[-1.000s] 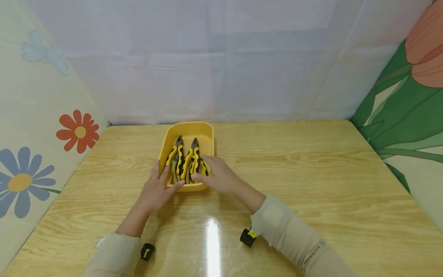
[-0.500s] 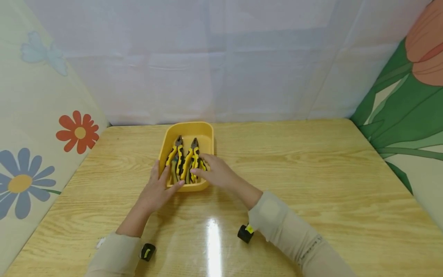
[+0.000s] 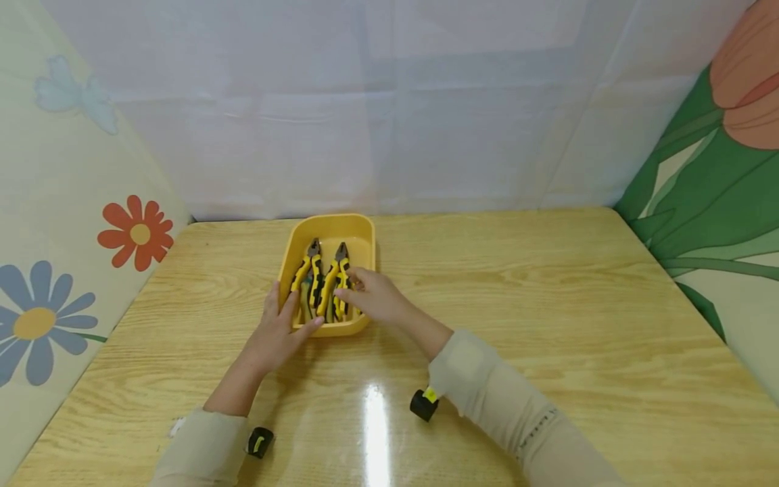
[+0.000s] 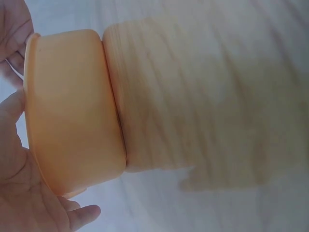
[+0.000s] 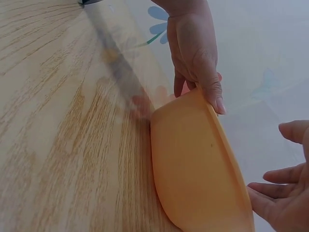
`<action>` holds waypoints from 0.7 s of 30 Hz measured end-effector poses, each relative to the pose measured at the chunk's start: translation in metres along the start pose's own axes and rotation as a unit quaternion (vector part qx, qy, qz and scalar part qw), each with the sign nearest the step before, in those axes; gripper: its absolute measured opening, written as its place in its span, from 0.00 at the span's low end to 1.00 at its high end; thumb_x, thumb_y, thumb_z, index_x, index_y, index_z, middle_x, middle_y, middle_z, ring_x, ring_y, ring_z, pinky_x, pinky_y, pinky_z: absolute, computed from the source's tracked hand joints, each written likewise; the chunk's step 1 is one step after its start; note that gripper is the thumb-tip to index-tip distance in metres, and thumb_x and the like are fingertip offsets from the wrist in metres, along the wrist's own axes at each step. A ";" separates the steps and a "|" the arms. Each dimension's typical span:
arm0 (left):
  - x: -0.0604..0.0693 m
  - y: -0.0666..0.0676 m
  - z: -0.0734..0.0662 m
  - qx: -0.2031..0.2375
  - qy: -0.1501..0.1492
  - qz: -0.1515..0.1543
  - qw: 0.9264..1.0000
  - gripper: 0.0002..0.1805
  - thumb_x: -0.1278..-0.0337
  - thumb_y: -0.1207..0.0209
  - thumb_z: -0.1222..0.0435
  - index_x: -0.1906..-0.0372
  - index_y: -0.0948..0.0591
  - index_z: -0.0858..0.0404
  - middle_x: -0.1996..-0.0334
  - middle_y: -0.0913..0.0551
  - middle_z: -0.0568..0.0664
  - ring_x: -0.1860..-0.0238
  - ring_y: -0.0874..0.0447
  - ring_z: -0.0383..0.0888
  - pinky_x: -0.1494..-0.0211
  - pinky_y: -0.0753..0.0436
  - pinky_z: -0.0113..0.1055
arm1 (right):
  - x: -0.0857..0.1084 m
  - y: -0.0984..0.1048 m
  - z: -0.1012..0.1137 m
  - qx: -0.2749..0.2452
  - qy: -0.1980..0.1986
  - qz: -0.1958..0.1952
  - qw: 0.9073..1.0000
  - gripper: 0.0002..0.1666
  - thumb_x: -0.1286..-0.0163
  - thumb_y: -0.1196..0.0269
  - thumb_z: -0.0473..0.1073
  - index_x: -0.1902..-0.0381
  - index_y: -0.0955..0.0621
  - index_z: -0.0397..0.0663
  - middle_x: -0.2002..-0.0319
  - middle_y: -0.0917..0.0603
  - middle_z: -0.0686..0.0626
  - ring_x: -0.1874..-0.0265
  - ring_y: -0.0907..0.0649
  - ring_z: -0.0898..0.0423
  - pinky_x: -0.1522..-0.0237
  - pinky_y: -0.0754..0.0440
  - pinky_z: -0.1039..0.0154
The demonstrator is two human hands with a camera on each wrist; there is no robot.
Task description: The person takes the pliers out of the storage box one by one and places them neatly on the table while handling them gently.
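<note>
A yellow plastic bin (image 3: 364, 233) stands near the far left of the table. Inside it lie several pliers; one pair (image 3: 314, 267) is on the left, another pair (image 3: 331, 284) beside it, both with yellow-and-black handles and dark jaws pointing away. My left hand (image 3: 280, 335) grips the bin's near left corner, its thumb over the rim, as the right wrist view also shows. My right hand (image 3: 383, 297) reaches over the right rim, with thumb and fingers apart close to the right pliers' handles. Its fingertips partly cover the contents there, and I see nothing held.
The bin rests on a wood-grain table (image 3: 517, 291), with a white cloth wall (image 3: 456, 135) behind. Flower-painted panels stand at both sides. A small black-and-yellow object (image 3: 424, 404) is at the right cuff, a similar one (image 3: 260, 442) at the left cuff.
My right hand has shifted slightly left over the bin, its fingers more bent. It covers more of the pliers at the right side. My left hand and the bin stay put.
</note>
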State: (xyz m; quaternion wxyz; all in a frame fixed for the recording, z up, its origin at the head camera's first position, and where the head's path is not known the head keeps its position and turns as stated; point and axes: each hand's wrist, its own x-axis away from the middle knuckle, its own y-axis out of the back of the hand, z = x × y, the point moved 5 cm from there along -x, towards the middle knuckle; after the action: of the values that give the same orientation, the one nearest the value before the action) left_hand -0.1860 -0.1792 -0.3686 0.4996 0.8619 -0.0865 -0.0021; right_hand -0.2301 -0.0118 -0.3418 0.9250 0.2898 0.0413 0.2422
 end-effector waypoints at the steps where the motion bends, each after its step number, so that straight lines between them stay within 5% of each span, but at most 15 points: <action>1: 0.000 0.000 0.000 0.001 0.000 0.001 1.000 0.47 0.48 0.60 0.38 0.35 0.54 0.70 0.37 0.76 0.62 0.38 0.67 0.64 0.47 0.45 0.61 | 0.000 0.000 0.000 -0.002 -0.004 0.000 1.000 0.36 0.38 0.49 0.57 0.38 0.40 0.43 0.44 0.33 0.44 0.48 0.30 0.51 0.52 0.29 0.58; 21: 0.000 0.000 -0.001 0.002 -0.001 0.003 1.000 0.46 0.48 0.60 0.38 0.35 0.52 0.69 0.37 0.75 0.63 0.38 0.67 0.65 0.48 0.44 0.61 | -0.012 -0.005 0.004 0.012 -0.040 0.003 0.999 0.30 0.38 0.47 0.52 0.42 0.34 0.40 0.55 0.25 0.46 0.61 0.24 0.54 0.65 0.25 0.64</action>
State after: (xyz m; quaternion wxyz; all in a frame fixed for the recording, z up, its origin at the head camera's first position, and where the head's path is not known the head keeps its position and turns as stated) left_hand -0.1859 -0.1790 -0.3679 0.4974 0.8629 -0.0893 -0.0009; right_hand -0.2373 -0.0233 -0.3422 0.9217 0.3107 0.0064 0.2324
